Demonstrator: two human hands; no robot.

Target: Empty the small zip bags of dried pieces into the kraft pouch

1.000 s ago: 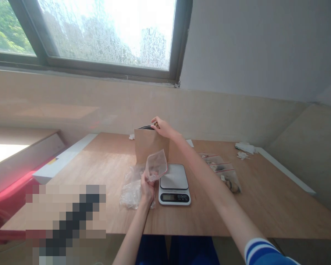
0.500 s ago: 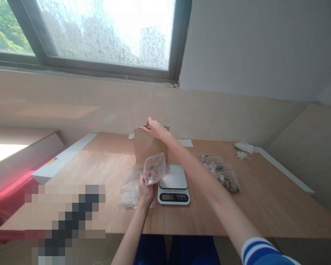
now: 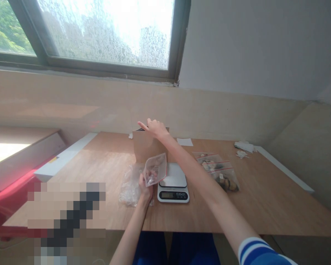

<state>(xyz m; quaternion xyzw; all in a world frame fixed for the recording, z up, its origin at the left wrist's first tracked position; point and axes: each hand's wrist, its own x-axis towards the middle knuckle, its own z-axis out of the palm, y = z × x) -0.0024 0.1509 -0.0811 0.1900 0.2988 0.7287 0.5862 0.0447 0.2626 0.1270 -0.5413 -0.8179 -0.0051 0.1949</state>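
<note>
My left hand [image 3: 145, 188] is closed round a clear zip bag [image 3: 156, 170] with a red seal line. The bag's mouth gapes toward the right, beside the kitchen scale [image 3: 173, 184]; its contents are hard to tell from the fingers seen through the plastic. Across the scale reaches my right arm, with my right hand [image 3: 156, 128] at the top of an upright brown paper bag [image 3: 145, 145]. The thumb sticks out to the left, apart from the other fingers, which are partly hidden at the bag's opening. No held item shows there.
A pile of clear plastic bags [image 3: 130, 187] lies left of the scale. Several filled zip bags [image 3: 226, 180] overlap on the right, under and past my right forearm. White paper [image 3: 184, 142] and crumpled scraps [image 3: 244, 148] sit toward the back. A pixelated patch covers the lower left.
My right thumb has lifted and stretched out to the left, away from the fingers; the brownish thing seen by them before no longer shows. My left hand keeps its hold.
</note>
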